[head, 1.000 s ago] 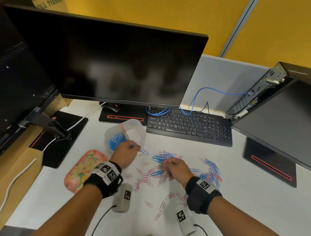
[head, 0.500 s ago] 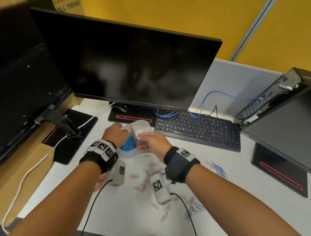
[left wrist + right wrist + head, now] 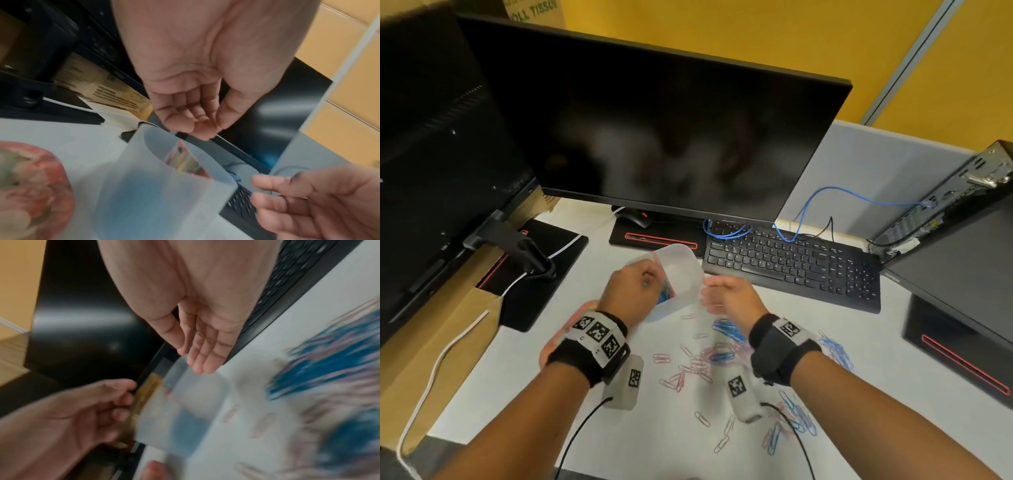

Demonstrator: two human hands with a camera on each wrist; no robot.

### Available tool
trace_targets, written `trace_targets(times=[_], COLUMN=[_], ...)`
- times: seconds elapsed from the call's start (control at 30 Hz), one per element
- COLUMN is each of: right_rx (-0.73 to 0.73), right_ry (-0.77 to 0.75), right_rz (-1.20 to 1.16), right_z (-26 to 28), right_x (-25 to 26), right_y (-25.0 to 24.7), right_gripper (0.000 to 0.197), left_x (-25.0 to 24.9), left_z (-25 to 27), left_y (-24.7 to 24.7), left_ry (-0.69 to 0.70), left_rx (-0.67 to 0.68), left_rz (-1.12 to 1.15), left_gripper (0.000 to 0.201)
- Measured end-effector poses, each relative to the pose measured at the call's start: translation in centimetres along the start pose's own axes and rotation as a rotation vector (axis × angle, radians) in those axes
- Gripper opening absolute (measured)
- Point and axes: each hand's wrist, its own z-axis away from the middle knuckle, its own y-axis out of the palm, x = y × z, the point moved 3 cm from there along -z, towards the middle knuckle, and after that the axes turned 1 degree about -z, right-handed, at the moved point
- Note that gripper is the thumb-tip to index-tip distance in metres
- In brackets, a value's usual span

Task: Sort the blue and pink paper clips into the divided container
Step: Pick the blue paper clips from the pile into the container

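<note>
The translucent divided container stands in front of the keyboard. Blue clips lie in its left compartment, beside a patterned divider. My left hand hovers over the container's left part with fingers loosely curled, and I see nothing in it. Just right of the container is my right hand, fingers straight and empty. Loose pink clips and blue clips lie scattered on the white table, between and behind my wrists.
A black keyboard and a large monitor stand behind the container. A second monitor's arm is at the left, and a computer case at the right. A pink floral tray lies under my left wrist.
My right hand reached the container with clips and has since pulled back right, now empty. My left hand moved from the container's left side to over it.
</note>
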Motion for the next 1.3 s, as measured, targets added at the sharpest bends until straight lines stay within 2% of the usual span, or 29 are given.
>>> trace_targets(times=[0.13,0.3,0.37,0.47,0.57,0.73,0.83,0.97,1.07,1.17,1.3], right_rx=[-0.134,-0.024,0.009,-0.035,-0.065,-0.071,-0.058,-0.053,-0.029,0.01,0.077], right_ry=[-0.043,-0.095,-0.109,-0.12,-0.105,-0.09,-0.077,-0.148,-0.201,-0.259,-0.286], right_rz=[0.43,0.792,0.827,0.835,0.802,0.791,0.792,0.825,0.875,0.974,1.183], right_z=[1.8,4.3,5.0,5.3,5.2,4.9,4.4,3.3,1.9,0.3,-1.3], right_x=[-4.1,-7.2,-7.9,-8.6,-8.9,-9.5,-9.4,-8.3,-7.0,-5.7,-5.2], right_y=[-5.3,-6.5,-6.2,-6.4,-7.1,-8.2,-8.2,-7.3,-6.1,-4.5,-2.5], right_gripper=[0.026,0.027,0.026,0.026,0.026,0.025,0.025,0.024,0.023,0.026,0.033], left_x=[0.1,0.9,1.1,1.5,1.5,2.2,2.6,2.8,3.2,3.7,4.5], left_z=[1.8,3.7,4.4,4.8,5.1,5.3,5.5,5.5,5.3,5.0,4.5], left_y=[4.5,10.2,12.2,14.2,14.7,14.1,13.6,12.5,11.5,11.0,10.5], left_ry=[0.153,0.254,0.286,0.312,0.349,0.335,0.319,0.248,0.143,0.053,-0.261], left_rx=[0.223,0.452,0.52,0.551,0.55,0.537,0.523,0.462,0.367,0.326,0.318], left_rz=[-0.099,-0.392,-0.477,-0.571,-0.67,-0.667,-0.628,-0.455,-0.258,-0.088,0.328], left_gripper=[0.016,0.014,0.019,0.026,0.021,0.016,0.015,0.012,0.021,0.03,0.026])
